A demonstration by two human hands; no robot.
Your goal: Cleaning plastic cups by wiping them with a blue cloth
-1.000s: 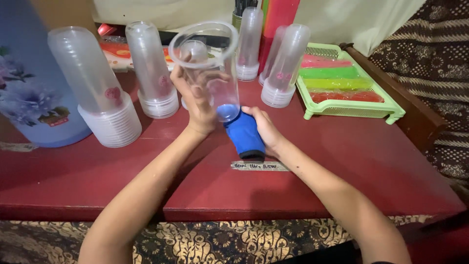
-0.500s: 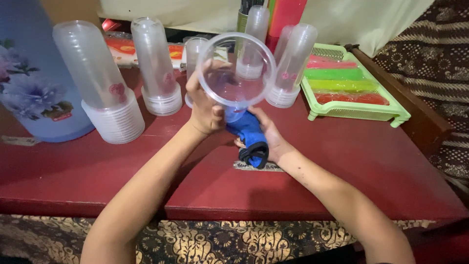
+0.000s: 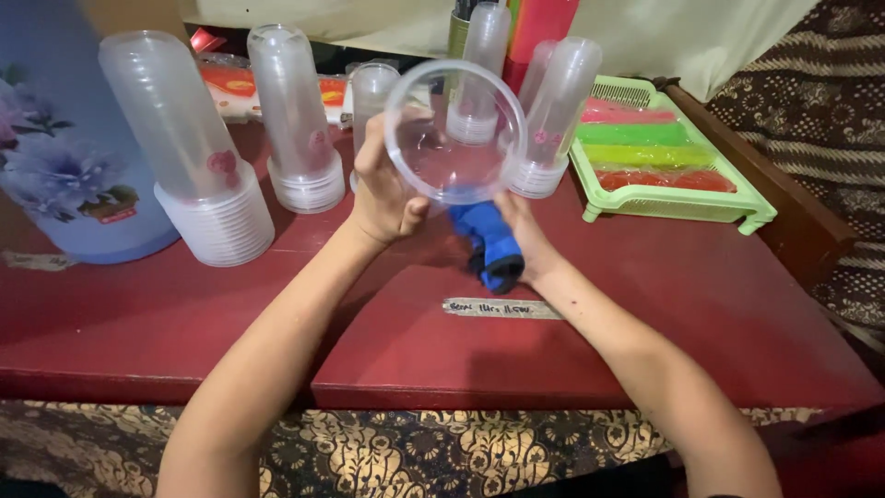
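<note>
Red table (image 3: 645, 304) | left hand (image 3: 383, 198): clear cup (image 3: 454, 132), mouth toward camera | right hand (image 3: 525, 235): blue cloth (image 3: 489, 240)

You have 2 bare forearms in the view, and no sleeve covers them up to the lower edge of the picture. Your left hand (image 3: 385, 194) and your right hand (image 3: 524, 242) wear no gloves. I see no ring, no watch and no bracelet on them.
</note>
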